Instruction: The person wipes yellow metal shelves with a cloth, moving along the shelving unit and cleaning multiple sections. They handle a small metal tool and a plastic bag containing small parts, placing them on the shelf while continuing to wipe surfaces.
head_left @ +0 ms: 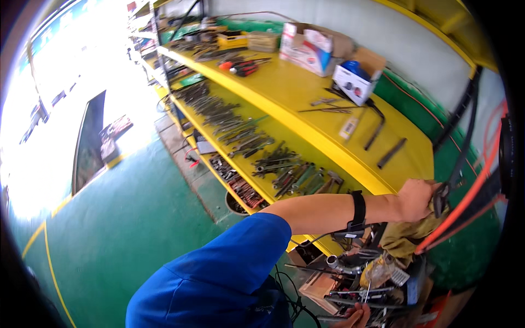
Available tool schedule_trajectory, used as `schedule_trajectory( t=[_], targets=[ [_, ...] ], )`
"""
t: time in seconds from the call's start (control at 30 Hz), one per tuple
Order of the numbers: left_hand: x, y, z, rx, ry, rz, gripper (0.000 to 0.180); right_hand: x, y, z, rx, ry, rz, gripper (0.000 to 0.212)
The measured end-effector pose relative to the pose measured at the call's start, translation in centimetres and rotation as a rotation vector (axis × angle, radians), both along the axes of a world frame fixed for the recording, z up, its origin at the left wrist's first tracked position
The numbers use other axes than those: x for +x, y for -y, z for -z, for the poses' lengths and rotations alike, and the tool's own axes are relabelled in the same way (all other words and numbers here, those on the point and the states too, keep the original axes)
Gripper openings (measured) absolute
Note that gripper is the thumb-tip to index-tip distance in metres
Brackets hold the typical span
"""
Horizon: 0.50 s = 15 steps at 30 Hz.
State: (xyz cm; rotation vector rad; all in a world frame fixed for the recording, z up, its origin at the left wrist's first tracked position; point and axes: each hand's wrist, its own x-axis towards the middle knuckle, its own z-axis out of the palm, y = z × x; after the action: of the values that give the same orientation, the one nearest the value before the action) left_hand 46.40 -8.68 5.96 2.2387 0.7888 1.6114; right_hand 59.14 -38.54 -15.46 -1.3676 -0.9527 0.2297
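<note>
My left arm, in a blue sleeve with a black strap at the wrist, stretches to the right past the end of the yellow shelf. My left hand [416, 200] is closed around a dark metal tool [440, 199] whose exact kind I cannot make out. Below it lies an olive-brown cloth [406, 238]. At the lower edge my right hand [355, 317] shows only in part, its fingers pinched at the lower end of a thin shiny rod [367, 291]. Around it is a jumbled pile of metal tools, with a chrome pipe-like piece [342, 265] and a yellowish clear bottle [377, 270].
The yellow shelf [306, 128] carries cardboard boxes [358, 76], a black bent bar [375, 128] and a short dark rod [392, 153]. Rows of wrenches [229, 123] and several hammers fill the tier below. Orange hoses [465, 210] hang at right. Green floor [120, 240] spreads left.
</note>
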Motion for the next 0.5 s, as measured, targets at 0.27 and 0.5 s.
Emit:
schedule_trajectory(
  t=[0.27, 0.5],
  targets=[
    [-13.4, 3.3, -4.0, 0.009, 0.654, 0.251, 0.010, -4.7, -5.1, -0.9, -0.112, 0.003, -0.072, 0.024],
    [-28.0, 8.9, 0.1, -0.268, 0.619, 0.232, 0.011, -9.8, -8.6, 0.2, -0.162, -0.153, -0.360, 0.023]
  ],
)
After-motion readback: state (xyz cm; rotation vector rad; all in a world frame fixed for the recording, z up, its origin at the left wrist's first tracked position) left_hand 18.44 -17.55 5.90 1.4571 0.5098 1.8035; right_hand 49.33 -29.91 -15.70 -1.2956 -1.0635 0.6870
